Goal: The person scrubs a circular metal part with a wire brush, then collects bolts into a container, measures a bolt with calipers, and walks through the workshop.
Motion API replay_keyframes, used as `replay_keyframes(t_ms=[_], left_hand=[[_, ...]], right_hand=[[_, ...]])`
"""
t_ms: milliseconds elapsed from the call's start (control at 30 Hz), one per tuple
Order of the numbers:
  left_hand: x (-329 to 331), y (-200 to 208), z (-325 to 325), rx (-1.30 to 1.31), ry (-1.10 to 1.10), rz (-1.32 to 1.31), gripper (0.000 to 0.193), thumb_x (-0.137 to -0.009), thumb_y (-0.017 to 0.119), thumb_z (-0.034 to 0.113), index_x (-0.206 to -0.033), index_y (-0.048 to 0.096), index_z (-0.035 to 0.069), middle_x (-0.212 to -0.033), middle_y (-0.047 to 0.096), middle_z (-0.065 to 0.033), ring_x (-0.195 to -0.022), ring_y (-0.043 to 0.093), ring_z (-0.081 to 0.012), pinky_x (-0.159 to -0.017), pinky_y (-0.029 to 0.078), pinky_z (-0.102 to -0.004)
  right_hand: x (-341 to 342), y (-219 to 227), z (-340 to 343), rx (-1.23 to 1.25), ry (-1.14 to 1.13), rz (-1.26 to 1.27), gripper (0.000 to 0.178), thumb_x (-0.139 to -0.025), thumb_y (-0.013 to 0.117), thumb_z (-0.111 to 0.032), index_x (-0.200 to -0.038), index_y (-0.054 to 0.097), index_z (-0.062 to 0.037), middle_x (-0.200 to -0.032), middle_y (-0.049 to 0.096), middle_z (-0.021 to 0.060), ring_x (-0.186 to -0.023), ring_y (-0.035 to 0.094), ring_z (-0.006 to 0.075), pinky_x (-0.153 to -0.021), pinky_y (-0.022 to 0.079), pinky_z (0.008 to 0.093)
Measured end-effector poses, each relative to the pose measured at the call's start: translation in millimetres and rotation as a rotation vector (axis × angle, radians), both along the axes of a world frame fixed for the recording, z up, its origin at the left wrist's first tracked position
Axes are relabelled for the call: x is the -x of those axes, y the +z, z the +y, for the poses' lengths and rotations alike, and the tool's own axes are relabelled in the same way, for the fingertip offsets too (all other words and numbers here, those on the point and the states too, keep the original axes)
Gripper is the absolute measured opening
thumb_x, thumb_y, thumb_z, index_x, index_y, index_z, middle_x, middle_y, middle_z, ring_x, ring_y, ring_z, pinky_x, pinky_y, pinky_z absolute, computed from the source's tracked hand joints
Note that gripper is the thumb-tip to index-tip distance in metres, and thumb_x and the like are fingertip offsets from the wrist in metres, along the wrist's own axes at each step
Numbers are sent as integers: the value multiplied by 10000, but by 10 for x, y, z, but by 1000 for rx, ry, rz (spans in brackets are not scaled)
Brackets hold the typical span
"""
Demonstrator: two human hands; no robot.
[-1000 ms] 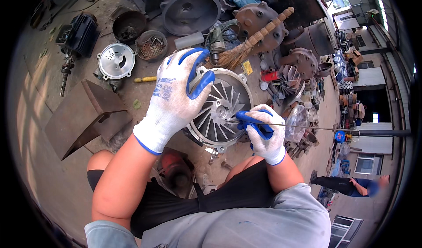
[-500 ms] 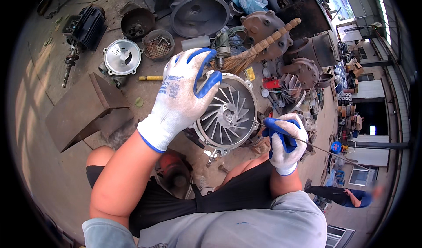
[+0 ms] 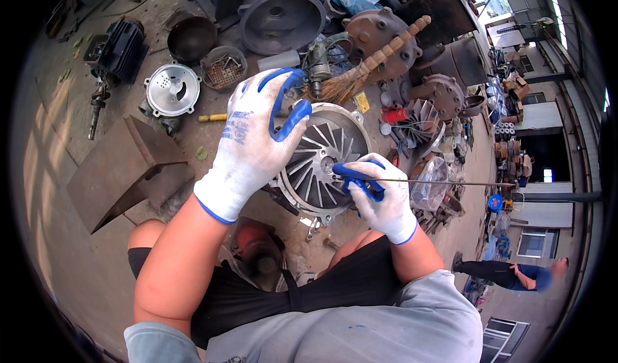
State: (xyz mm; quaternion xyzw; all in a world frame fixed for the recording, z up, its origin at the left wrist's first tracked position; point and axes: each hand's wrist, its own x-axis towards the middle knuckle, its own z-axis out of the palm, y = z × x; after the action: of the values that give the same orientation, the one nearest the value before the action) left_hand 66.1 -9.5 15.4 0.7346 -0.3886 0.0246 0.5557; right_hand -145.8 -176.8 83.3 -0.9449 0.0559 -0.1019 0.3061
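Plenty is crowding this floor [image 3: 42, 170]: up top, a straw broom [image 3: 373, 65] is lying with its bristles right by a green drill [image 3: 318, 67], a brown lugged casting [image 3: 369, 31] is sitting behind, and over to the left a mesh basket [image 3: 207, 73], a silver perforated disc [image 3: 162, 97] and a dark motor [image 3: 125, 53] are resting. A bent metal plate [image 3: 109, 167] is occupying the near left. Now the centre: a finned wheel [image 3: 315, 173] is sitting inside a round housing [image 3: 359, 138] before the person's knees, its bright, straight blades fanning out from a pale hub over a darker base. The left hand [image 3: 254, 118] is covering the upper left rim, half open, thumb and forefinger standing apart; whether it is pressing on metal, I'm not able to tell. The right hand [image 3: 383, 199] is pinching a thin rod [image 3: 444, 183], closed fingertips hovering over the wheel's right side.
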Motion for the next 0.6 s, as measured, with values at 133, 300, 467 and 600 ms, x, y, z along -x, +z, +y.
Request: replay_keyframes(t_ms=[133, 300, 467, 600], left_hand=[[-14, -6, 29, 15, 16, 9, 506, -1005, 803, 149, -1476, 667, 22, -1450, 668, -218, -1379, 614, -407, -1201, 482, -485], [2, -6, 42, 33, 21, 33, 513, -1004, 821, 172, -1470, 669, 22, -1445, 667, -215, -1373, 614, -408, -1190, 484, -481], [-7, 44, 48, 75, 19, 35, 507, -1006, 821, 178, -1462, 671, 16, -1438, 671, -212, -1362, 622, -405, -1190, 484, -480], [26, 75, 68, 37, -28, 13, 504, -1005, 819, 165, -1463, 673, 15, -1433, 675, -208, -1365, 622, -401, -1194, 481, -476]], right_hand=[[-75, -4, 87, 113, 100, 34, 499, -812, 810, 36, -1290, 756, -96, -1006, 726, 142, -854, 743, 369, -739, 605, 429], [59, 75, 32, 189, 142, -123, 437, -772, 757, 57, -1194, 780, -53, -1023, 773, 186, -860, 759, 324, -771, 617, 423], [131, 182, -73, 120, 43, -213, 435, -771, 763, 69, -1195, 784, -21, -1034, 767, 217, -844, 758, 316, -764, 629, 394], [167, 95, -27, -110, -54, -121, 424, -817, 750, 80, -1232, 772, -8, -1068, 773, 215, -880, 759, 316, -790, 621, 396]])
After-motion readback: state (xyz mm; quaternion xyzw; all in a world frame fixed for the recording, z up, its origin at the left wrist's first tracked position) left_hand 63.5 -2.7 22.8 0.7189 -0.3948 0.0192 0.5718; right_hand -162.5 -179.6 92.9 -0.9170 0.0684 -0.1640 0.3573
